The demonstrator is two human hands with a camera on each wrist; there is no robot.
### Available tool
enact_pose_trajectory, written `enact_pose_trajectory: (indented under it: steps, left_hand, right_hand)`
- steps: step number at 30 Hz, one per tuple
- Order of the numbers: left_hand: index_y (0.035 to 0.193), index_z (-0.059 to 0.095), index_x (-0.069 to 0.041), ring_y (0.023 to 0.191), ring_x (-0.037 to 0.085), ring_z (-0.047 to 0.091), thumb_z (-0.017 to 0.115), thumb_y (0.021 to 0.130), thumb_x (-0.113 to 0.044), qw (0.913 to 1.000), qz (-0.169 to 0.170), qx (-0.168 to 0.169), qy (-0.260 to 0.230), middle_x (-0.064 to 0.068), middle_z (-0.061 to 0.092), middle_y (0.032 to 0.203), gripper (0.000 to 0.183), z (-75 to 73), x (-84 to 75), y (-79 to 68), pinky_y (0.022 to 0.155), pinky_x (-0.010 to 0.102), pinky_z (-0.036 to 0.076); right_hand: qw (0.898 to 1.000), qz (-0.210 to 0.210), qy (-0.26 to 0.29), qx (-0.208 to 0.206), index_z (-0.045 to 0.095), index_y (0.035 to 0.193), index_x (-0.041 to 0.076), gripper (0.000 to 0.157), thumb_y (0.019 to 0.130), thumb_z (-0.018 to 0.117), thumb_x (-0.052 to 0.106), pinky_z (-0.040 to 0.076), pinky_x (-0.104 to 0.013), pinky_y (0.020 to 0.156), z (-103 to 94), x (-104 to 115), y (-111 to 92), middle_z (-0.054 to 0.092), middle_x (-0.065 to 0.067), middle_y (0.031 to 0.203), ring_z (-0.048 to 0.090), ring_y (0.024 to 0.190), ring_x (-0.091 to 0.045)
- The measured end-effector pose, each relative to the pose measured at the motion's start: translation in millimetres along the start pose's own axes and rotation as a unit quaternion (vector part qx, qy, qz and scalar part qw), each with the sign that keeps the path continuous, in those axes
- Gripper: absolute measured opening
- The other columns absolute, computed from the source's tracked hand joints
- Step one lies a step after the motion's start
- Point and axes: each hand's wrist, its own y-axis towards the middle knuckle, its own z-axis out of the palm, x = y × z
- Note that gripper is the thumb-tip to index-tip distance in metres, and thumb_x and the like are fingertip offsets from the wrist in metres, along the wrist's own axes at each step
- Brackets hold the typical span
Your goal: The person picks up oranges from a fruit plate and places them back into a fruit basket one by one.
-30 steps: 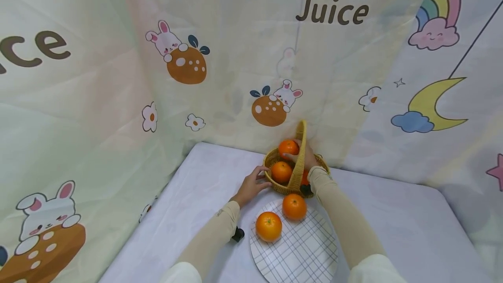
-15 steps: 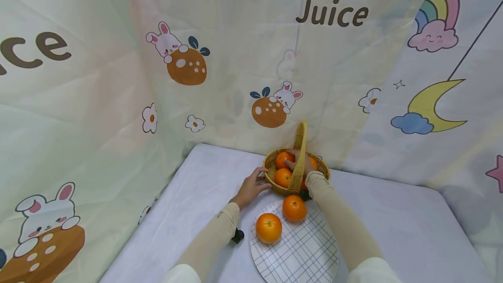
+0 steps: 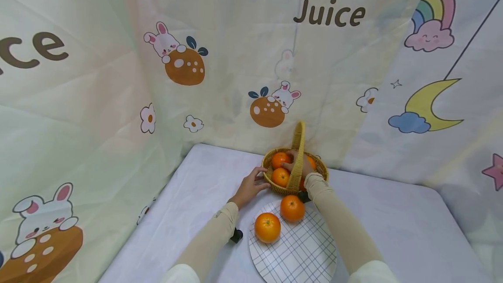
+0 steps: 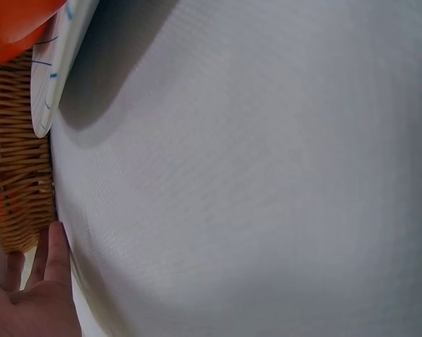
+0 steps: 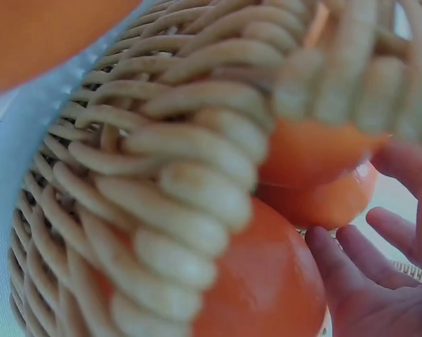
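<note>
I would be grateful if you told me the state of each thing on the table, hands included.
Yellow-brown wicker basket: upright, holding oranges.
Arched wicker handle: raised.
Round oranges in the basket: unpeeled, close together.
Round white plate with dark grid lines: holding two unpeeled oranges.
Left hand: fingertips at the basket's rim.
Right hand: reaching into the basket, fingers at an orange; grip unclear.

Curtained booth: cartoon-printed sheets [image 3: 235, 47] hang behind and beside a white table [image 3: 404, 217]

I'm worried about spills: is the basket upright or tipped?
Upright: the basket stands on the table with its handle arching above the oranges inside.
</note>
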Motion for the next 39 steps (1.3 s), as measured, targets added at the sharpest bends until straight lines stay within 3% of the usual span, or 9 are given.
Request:
enact_pose_trajectory:
  steps: [9, 13, 20, 23, 26, 31, 34, 39]
  left_hand:
    - [0.136, 0.047, -0.022, 0.123, 0.022, 0.055, 0.072, 0.087, -0.031, 1.0000, 0.001, -0.003, -0.002, -0.002, 0.045, 0.147, 0.055, 0.1, 2.4, 0.3, 0.093, 0.030, 0.053]
    - [0.135, 0.047, -0.025, 0.123, 0.021, 0.055, 0.072, 0.087, -0.032, 1.0000, -0.006, -0.001, -0.001, -0.005, 0.045, 0.147, 0.055, 0.7, 2.1, 1.2, 0.094, 0.030, 0.052]
    - [0.137, 0.045, -0.019, 0.125, 0.022, 0.054, 0.071, 0.087, -0.030, 1.0000, -0.009, 0.003, -0.002, -0.003, 0.043, 0.148, 0.057, 0.3, -3.1, 1.2, 0.094, 0.029, 0.052]
    - [0.137, 0.046, -0.019, 0.124, 0.023, 0.054, 0.071, 0.088, -0.029, 1.0000, -0.004, 0.000, -0.002, -0.001, 0.044, 0.148, 0.056, 0.1, -3.6, -0.3, 0.094, 0.030, 0.052]
    - [0.137, 0.046, -0.020, 0.124, 0.022, 0.055, 0.071, 0.087, -0.030, 1.0000, -0.002, -0.004, 0.000, -0.002, 0.044, 0.148, 0.056, 0.8, -1.9, -1.3, 0.093, 0.031, 0.052]
    - [0.137, 0.046, -0.019, 0.124, 0.022, 0.054, 0.071, 0.087, -0.028, 1.0000, -0.005, -0.006, -0.005, -0.002, 0.043, 0.148, 0.057, 1.8, 0.5, -2.1, 0.093, 0.030, 0.052]
    - [0.137, 0.046, -0.017, 0.125, 0.024, 0.054, 0.071, 0.088, -0.025, 0.9999, 0.000, -0.008, -0.009, -0.001, 0.044, 0.148, 0.056, 3.0, 0.7, -2.2, 0.094, 0.031, 0.052]
    - [0.137, 0.046, -0.019, 0.125, 0.023, 0.054, 0.071, 0.088, -0.023, 0.9999, 0.001, -0.012, -0.010, -0.003, 0.044, 0.147, 0.055, 3.9, 0.5, -2.0, 0.093, 0.029, 0.052]
  right_hand:
    - [0.994, 0.012, 0.106, 0.011, 0.050, 0.134, -0.008, 0.057, 0.089, 0.073, 0.017, 0.034, -0.052, 0.110, -17.3, 12, -12, 0.051, -0.027, 0.136, 0.046, 0.127, -0.041]
    - [0.996, -0.001, 0.092, 0.003, 0.051, 0.134, -0.008, 0.059, 0.088, 0.075, 0.020, 0.037, -0.054, 0.107, -20.1, 7, -10, 0.053, -0.028, 0.133, 0.048, 0.124, -0.042]
    - [0.998, -0.036, 0.050, -0.010, 0.053, 0.132, -0.008, 0.057, 0.088, 0.075, 0.021, 0.044, -0.052, 0.101, -23.8, -4, -4, 0.059, -0.026, 0.125, 0.055, 0.116, -0.040]
    - [0.997, -0.064, 0.031, -0.011, 0.052, 0.132, -0.010, 0.056, 0.089, 0.073, 0.020, 0.046, -0.054, 0.098, -27.0, -6, -7, 0.060, -0.028, 0.123, 0.057, 0.113, -0.041]
    - [0.997, -0.065, 0.023, -0.018, 0.053, 0.133, -0.006, 0.056, 0.090, 0.072, 0.023, 0.048, -0.053, 0.094, -29.8, -10, -12, 0.061, -0.025, 0.122, 0.058, 0.111, -0.040]
    - [0.996, -0.035, 0.074, -0.031, 0.054, 0.135, 0.005, 0.055, 0.089, 0.073, 0.027, 0.052, -0.048, 0.092, -37.2, -16, -31, 0.063, -0.017, 0.121, 0.060, 0.112, -0.034]
    - [0.991, -0.024, 0.124, -0.041, 0.053, 0.137, 0.007, 0.054, 0.090, 0.072, 0.027, 0.054, -0.047, 0.090, -42.5, -17, -50, 0.063, -0.017, 0.120, 0.060, 0.113, -0.034]
    - [0.988, -0.026, 0.134, -0.074, 0.053, 0.137, 0.003, 0.058, 0.091, 0.071, 0.033, 0.055, -0.042, 0.087, -45.4, -26, -79, 0.066, -0.014, 0.118, 0.063, 0.108, -0.031]
